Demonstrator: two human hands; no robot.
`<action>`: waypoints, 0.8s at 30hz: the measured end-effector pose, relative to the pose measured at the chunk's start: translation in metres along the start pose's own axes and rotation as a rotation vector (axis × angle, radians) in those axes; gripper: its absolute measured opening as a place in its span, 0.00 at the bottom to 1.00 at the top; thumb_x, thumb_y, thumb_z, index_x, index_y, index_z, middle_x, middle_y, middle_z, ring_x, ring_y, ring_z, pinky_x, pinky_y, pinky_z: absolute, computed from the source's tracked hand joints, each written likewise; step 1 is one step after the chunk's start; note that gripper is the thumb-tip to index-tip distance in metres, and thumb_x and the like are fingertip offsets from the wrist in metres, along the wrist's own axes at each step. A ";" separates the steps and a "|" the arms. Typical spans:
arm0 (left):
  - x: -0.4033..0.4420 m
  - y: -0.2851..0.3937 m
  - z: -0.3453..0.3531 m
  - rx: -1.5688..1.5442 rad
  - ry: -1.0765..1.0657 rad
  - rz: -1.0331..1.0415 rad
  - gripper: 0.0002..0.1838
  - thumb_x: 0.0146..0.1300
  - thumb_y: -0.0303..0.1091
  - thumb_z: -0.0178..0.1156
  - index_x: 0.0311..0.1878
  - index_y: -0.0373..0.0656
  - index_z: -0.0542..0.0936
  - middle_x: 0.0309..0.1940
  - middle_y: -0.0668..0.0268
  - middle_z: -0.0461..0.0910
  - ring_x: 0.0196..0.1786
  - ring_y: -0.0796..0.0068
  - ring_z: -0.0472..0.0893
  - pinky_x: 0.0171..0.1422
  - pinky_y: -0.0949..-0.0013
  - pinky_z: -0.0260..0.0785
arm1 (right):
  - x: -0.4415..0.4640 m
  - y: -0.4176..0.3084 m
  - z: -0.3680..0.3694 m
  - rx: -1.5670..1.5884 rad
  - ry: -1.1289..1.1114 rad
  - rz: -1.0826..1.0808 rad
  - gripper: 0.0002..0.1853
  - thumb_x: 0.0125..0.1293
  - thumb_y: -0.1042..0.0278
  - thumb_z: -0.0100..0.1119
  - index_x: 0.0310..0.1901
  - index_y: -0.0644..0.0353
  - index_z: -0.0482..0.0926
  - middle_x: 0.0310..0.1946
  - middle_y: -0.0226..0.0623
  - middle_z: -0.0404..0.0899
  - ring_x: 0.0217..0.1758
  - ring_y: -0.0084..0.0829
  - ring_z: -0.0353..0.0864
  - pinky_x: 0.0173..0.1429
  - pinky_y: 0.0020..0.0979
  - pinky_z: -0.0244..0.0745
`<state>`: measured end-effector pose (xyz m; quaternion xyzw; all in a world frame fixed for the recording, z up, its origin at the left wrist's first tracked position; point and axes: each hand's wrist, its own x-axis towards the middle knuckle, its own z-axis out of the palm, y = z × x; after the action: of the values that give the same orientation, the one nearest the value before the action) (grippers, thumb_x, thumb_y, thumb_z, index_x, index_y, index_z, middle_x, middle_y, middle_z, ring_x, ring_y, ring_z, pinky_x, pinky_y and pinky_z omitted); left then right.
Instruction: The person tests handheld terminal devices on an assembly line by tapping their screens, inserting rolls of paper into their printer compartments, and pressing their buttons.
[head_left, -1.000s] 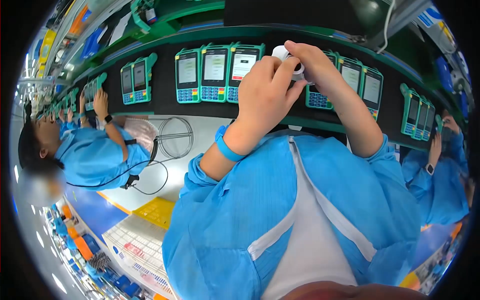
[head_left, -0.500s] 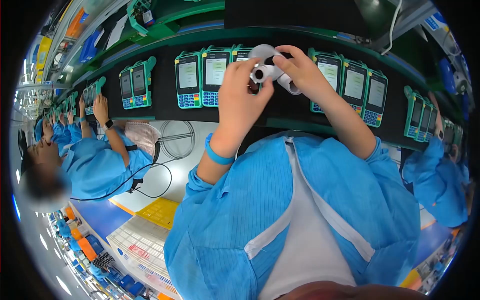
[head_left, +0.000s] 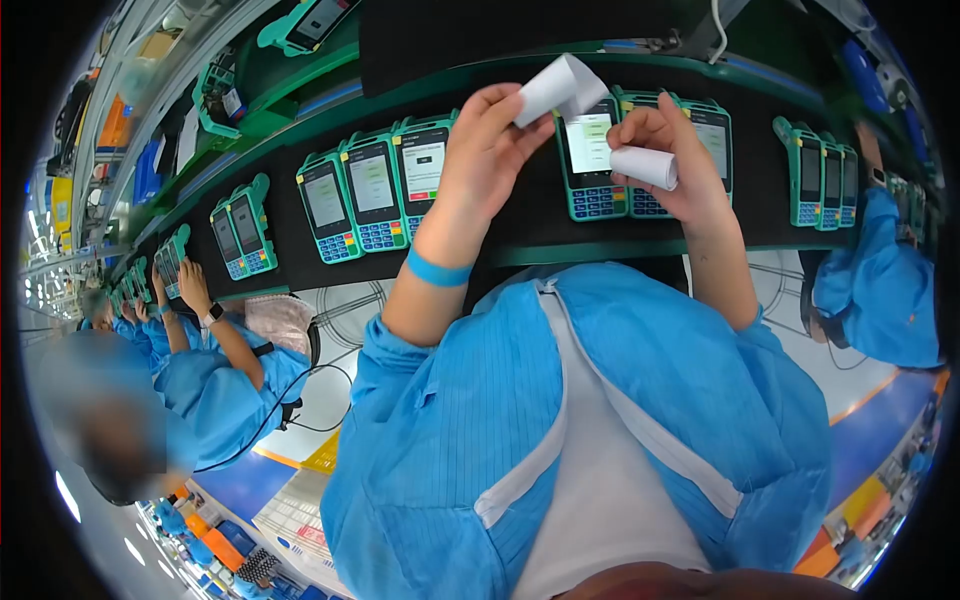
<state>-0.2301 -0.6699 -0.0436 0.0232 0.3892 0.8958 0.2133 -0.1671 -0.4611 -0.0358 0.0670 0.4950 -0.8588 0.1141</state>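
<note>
My left hand [head_left: 488, 150] pinches a curled strip of white paper [head_left: 552, 90] by its near end, and the strip's far end bends over and hangs down. My right hand [head_left: 682, 165] is closed on a small white paper roll [head_left: 645, 167], held level with its end facing right. Behind and below the hands, payment terminals in green frames [head_left: 597, 205] stand in a group. To the left is another group of terminals [head_left: 372, 195], their screens lit, with the nearest close to my left wrist.
More terminals [head_left: 242, 230] stand further left along the black bench, and others [head_left: 822, 180] at the right. A green shelf rail [head_left: 300, 105] runs behind. A co-worker in blue [head_left: 225, 370] sits left, handling terminals; another person [head_left: 875, 290] is at the right.
My hands have moved apart; they were together over two white paper rolls. The left now holds a curled strip and the right a roll. The view has turned, shifting the terminals leftward.
</note>
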 end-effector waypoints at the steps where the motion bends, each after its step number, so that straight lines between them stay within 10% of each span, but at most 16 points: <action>1: 0.011 -0.006 0.005 0.122 0.018 0.051 0.16 0.62 0.30 0.59 0.49 0.34 0.67 0.45 0.55 0.71 0.47 0.62 0.77 0.55 0.61 0.74 | -0.004 -0.001 -0.004 0.003 0.008 -0.007 0.27 0.69 0.40 0.39 0.34 0.58 0.76 0.32 0.36 0.78 0.36 0.28 0.79 0.35 0.27 0.75; 9: 0.078 -0.047 -0.007 1.276 0.005 0.510 0.19 0.48 0.27 0.67 0.45 0.41 0.74 0.42 0.59 0.70 0.42 0.67 0.75 0.44 0.68 0.72 | -0.027 -0.006 -0.032 0.054 0.042 -0.097 0.25 0.71 0.44 0.36 0.36 0.58 0.76 0.34 0.35 0.78 0.39 0.27 0.78 0.37 0.28 0.76; 24: 0.108 -0.020 0.006 1.411 -0.256 0.032 0.28 0.51 0.22 0.58 0.60 0.40 0.71 0.52 0.53 0.75 0.53 0.61 0.76 0.60 0.67 0.66 | -0.039 -0.007 -0.062 0.015 0.071 -0.144 0.25 0.71 0.44 0.38 0.38 0.58 0.76 0.35 0.36 0.78 0.41 0.28 0.78 0.35 0.26 0.76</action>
<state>-0.3199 -0.6103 -0.0672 0.2663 0.8471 0.4238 0.1785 -0.1314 -0.3988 -0.0521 0.0624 0.4960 -0.8654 0.0339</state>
